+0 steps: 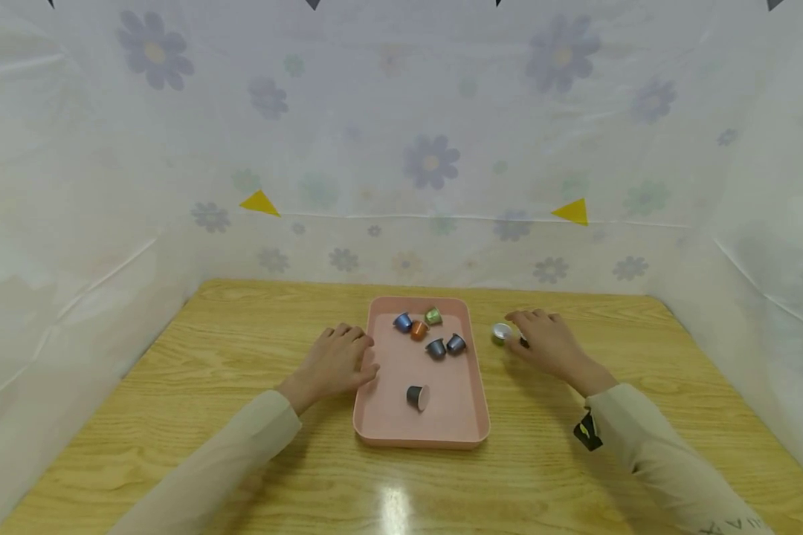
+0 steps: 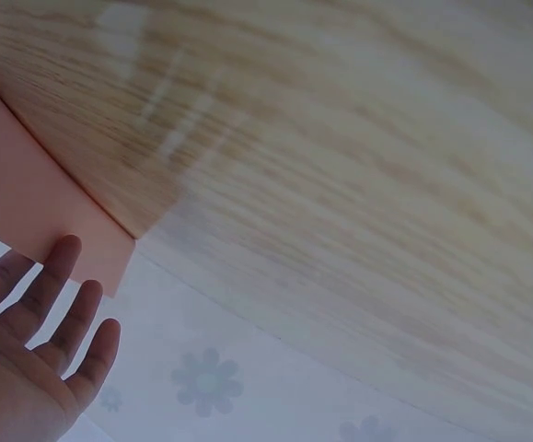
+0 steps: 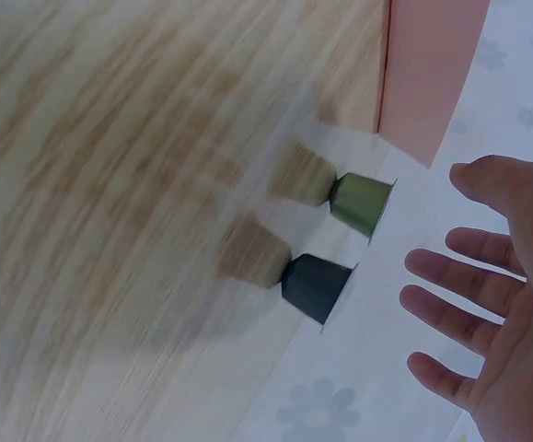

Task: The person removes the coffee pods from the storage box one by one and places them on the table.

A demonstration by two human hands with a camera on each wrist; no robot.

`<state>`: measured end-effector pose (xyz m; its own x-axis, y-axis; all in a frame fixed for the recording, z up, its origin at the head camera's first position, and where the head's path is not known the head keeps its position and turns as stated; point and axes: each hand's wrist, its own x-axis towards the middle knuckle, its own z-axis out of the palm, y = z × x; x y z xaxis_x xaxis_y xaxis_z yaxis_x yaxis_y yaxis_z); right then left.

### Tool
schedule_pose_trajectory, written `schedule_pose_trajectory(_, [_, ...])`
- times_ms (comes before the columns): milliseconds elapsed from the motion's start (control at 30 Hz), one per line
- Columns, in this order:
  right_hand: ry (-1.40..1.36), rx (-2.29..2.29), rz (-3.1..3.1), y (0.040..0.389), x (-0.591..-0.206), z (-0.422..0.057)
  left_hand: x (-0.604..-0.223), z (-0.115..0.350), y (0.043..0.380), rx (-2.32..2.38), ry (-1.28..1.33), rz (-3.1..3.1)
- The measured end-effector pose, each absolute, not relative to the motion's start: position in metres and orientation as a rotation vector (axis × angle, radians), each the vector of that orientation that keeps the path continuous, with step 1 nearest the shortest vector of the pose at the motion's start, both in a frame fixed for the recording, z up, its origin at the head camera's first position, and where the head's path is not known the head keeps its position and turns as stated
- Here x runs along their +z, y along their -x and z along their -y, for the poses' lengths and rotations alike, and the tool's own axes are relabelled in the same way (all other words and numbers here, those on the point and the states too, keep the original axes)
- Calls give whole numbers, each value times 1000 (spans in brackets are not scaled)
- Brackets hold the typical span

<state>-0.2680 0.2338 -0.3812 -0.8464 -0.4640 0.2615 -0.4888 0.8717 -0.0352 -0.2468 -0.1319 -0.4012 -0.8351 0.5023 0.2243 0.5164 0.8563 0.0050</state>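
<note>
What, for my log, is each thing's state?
Tray: flat on table.
Tray's black capsule: on its side.
Blue capsule: in tray.
Orange capsule: in tray.
Green capsule: in tray.
Gray capsules: in tray.
Outer green capsule: standing upright.
Outer black capsule: standing upright.
Left hand: fingers relaxed.
Right hand: holding nothing.

The tray (image 1: pixel 451 412) by the left hand (image 1: pixel 331 362) looks smooth, matt and plastic; the capsules (image 3: pixel 361 203) near the right hand (image 1: pixel 546 339) look metallic; the wood-grained table (image 1: pixel 321 483) beneath is glossy.

1 tray (image 1: pixel 388 416) holds 6 capsules (image 1: pixel 419 331), 5 toward 12 o'clock, 1 toward 6 o'clock, plus 2 outside capsules (image 1: pixel 501 331) at 2 o'clock, 2 hands (image 1: pixel 334 362).
</note>
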Motion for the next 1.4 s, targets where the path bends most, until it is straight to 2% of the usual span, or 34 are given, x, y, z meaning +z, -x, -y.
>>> schedule_pose_trajectory(967, [-1001,52,2520,244,-383,-185,-403,132,249,-79,772,2815])
schedule_pose_trajectory(1400, [-1063,34,2647,232,-387,-166,-403,132,248,-73,776,2803])
